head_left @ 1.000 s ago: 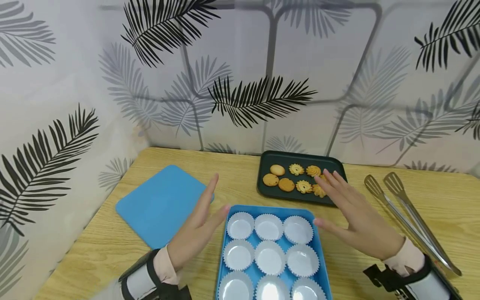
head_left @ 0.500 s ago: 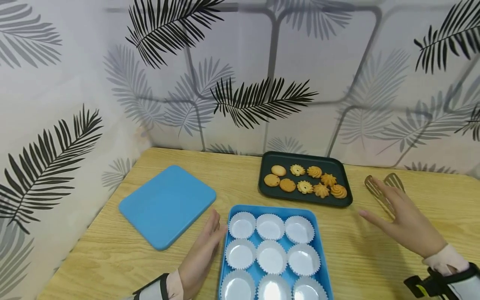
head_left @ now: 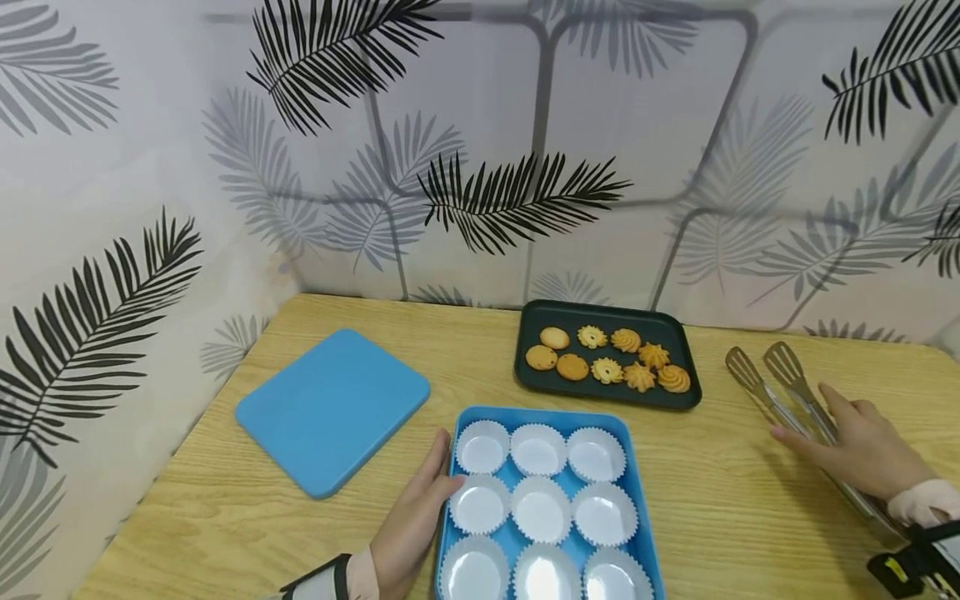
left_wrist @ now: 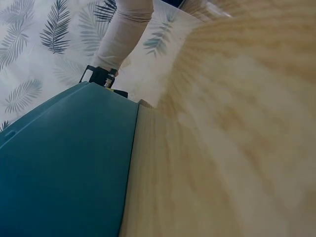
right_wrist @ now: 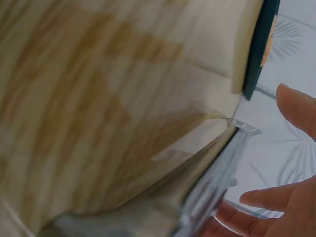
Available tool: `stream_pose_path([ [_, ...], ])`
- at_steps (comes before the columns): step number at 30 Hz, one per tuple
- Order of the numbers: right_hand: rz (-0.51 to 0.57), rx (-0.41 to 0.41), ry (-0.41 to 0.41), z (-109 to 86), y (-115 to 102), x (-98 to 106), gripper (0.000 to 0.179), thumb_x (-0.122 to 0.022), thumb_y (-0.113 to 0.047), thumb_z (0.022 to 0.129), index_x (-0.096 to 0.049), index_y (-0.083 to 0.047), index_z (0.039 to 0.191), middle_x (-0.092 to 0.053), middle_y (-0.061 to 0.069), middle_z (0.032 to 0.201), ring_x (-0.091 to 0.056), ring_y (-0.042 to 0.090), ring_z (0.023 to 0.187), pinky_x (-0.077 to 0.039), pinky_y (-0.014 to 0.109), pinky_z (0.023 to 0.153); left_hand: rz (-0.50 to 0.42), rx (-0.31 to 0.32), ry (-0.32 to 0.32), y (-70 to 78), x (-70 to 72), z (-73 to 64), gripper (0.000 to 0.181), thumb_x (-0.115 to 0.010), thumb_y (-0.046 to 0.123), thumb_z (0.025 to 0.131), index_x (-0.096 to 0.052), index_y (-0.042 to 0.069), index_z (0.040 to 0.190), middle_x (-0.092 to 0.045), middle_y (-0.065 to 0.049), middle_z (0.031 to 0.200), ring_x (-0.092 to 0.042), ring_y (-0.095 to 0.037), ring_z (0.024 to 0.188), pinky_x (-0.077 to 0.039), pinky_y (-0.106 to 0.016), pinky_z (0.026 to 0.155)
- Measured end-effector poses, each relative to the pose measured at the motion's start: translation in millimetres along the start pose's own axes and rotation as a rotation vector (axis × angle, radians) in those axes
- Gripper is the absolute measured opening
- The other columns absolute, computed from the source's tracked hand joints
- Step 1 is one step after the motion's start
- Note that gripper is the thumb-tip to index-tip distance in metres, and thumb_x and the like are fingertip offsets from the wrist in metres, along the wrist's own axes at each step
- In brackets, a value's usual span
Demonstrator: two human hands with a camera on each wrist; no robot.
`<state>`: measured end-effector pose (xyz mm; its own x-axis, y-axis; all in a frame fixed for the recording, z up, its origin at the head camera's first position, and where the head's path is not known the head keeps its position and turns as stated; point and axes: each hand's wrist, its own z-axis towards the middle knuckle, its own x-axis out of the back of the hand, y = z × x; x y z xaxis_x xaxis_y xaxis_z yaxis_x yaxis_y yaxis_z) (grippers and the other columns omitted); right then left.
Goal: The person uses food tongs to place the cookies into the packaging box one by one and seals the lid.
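A blue tray point(head_left: 637, 492) holding several white fluted paper cups point(head_left: 542, 510) stands before me. My left hand point(head_left: 412, 527) holds its left edge, thumb over the rim and fingers along the outer wall. In the left wrist view the tray wall point(left_wrist: 69, 163) fills the lower left; that hand's fingers are out of sight there. My right hand point(head_left: 866, 450) is spread over metal tongs point(head_left: 787, 369) with slotted ends, which lie at the right. The right wrist view has the fingers apart beside the tongs point(right_wrist: 210, 177).
A dark baking tray point(head_left: 607, 398) with several cookies point(head_left: 607, 371) sits at the back of the wooden table point(head_left: 720, 517). To the left lies a flat blue lid-like panel point(head_left: 333, 408). Leaf-patterned cloth point(head_left: 480, 100) hangs behind the table.
My right hand has moved right, from over the baking tray to the tongs. The left hand has come in to the blue tray's edge, its thumb now over the rim.
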<state>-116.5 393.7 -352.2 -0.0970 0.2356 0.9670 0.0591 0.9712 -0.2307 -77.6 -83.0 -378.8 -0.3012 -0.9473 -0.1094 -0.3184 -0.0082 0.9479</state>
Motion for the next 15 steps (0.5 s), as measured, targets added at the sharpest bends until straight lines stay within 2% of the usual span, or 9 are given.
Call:
stream_pose_path([
  [4, -0.01, -0.023, -0.045, 4.1, 10.7, -0.6, 0.109, -0.047, -0.061, 0.093, -0.005, 0.029, 0.138, -0.028, 0.059, 0.119, -0.036, 0.068, 0.103, -0.042, 0.072, 0.076, -0.005, 0.002, -0.001, 0.1, -3.6, 0.7, 0.071, -0.04, 0.02, 0.101, 0.003, 0.011, 0.156, 0.005, -0.011, 0.163, 0.009, -0.031, 0.148, 0.002, -0.057, 0.117],
  [11, -0.049, -0.018, -0.077, 3.0, 17.5, -2.5, 0.109, -0.048, -0.063, 0.093, -0.015, 0.034, 0.131, -0.041, 0.056, 0.113, -0.042, 0.067, 0.1, -0.045, 0.068, 0.075, -0.015, -0.039, -0.007, -4.4, -7.8, -0.7, 0.064, -0.032, 0.017, 0.103, 0.004, 0.01, 0.156, 0.006, -0.013, 0.163, 0.01, -0.033, 0.147, 0.004, -0.057, 0.116],
  [13, -0.044, -0.009, -0.088, 0.7, 17.4, -3.4, 0.108, -0.048, -0.062, 0.093, -0.019, 0.036, 0.128, -0.052, 0.051, 0.1, -0.055, 0.057, 0.087, -0.05, 0.061, 0.071, -0.017, -0.044, 0.011, -4.3, -10.1, 0.1, 0.062, -0.03, 0.017, 0.104, 0.003, 0.01, 0.156, 0.005, -0.013, 0.163, 0.01, -0.033, 0.147, 0.003, -0.057, 0.117],
  [15, -0.025, 0.005, -0.097, -1.5, 17.9, -4.5, 0.104, -0.049, -0.059, 0.094, -0.024, 0.037, 0.125, -0.06, 0.039, 0.085, -0.061, 0.043, 0.071, -0.052, 0.051, 0.065, -0.013, -0.039, 0.041, -3.6, -12.6, 1.4, 0.061, -0.03, 0.018, 0.104, 0.0, 0.01, 0.156, 0.002, -0.012, 0.163, 0.008, -0.034, 0.148, 0.002, -0.058, 0.117],
])
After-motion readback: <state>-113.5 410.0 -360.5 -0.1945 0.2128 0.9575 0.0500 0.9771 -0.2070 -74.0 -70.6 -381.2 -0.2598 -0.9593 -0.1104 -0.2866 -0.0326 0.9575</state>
